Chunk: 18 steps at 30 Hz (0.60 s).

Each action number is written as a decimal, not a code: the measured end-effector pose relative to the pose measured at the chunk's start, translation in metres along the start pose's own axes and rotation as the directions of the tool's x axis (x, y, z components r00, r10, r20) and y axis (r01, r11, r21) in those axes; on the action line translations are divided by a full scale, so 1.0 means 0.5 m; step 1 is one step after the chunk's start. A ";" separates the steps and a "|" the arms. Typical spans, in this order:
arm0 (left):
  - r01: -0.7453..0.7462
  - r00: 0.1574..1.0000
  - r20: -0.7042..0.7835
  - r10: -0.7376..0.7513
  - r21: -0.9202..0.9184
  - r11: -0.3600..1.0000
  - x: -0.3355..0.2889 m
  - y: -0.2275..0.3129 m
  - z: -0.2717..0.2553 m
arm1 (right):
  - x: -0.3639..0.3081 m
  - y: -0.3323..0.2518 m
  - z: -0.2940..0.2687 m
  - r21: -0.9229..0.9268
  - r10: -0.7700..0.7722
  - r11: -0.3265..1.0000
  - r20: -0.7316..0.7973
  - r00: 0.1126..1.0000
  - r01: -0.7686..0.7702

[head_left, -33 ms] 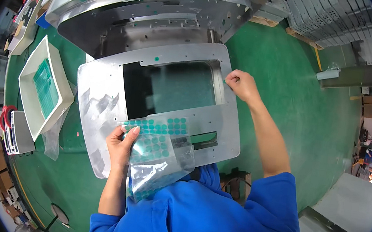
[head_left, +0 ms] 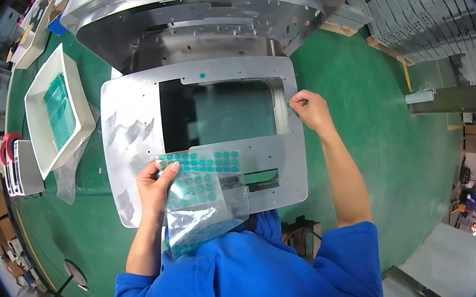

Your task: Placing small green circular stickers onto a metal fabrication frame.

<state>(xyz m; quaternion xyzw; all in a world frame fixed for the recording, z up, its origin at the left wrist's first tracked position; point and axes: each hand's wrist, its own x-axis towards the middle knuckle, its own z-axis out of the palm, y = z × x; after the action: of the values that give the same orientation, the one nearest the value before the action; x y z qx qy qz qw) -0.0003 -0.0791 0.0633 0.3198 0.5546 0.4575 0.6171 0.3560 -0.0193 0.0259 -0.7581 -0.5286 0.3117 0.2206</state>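
My left hand (head_left: 154, 186) pinches a clear sheet of round green stickers (head_left: 199, 182) between thumb and fingers. The sheet hangs over the near edge of a grey metal panel (head_left: 129, 101) and against my blue top. The panel has a large rounded window opening (head_left: 224, 112) and a smaller slot (head_left: 261, 180). My right hand (head_left: 311, 110) is closed in a pinch at the panel's right edge, by the window's corner. A speck of green shows at its fingertips, seemingly a single dot sticker. One green dot (head_left: 202, 76) sits on the panel's far rim.
Beyond the panel stands a large curved metal housing (head_left: 205, 21). On the left are a cream tray (head_left: 79, 124) holding green sheets and a box with red-handled scissors (head_left: 10, 149). Stacked grey metal parts (head_left: 422, 23) stand at the back right above the green floor (head_left: 369, 128).
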 end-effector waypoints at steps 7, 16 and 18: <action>-0.026 0.999 -0.048 0.025 -0.014 1.000 -0.014 -0.001 -0.037 | 0.001 0.010 -0.004 0.269 0.125 0.954 0.030 0.992 -0.129; -0.233 0.972 0.016 0.232 0.078 0.969 -0.048 0.031 -0.093 | -0.095 -0.173 0.053 0.421 -0.255 0.877 -0.002 0.967 0.232; -0.283 0.959 0.055 0.278 0.109 0.953 -0.058 0.034 -0.106 | -0.202 -0.294 0.083 0.362 -0.644 0.739 0.132 0.753 0.569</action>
<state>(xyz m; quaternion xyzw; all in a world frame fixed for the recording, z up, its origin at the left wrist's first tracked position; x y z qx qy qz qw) -0.0548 -0.1054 0.0802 0.4393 0.5171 0.5012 0.5370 0.2045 -0.0636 0.1183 -0.4547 -0.7177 0.3904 0.3545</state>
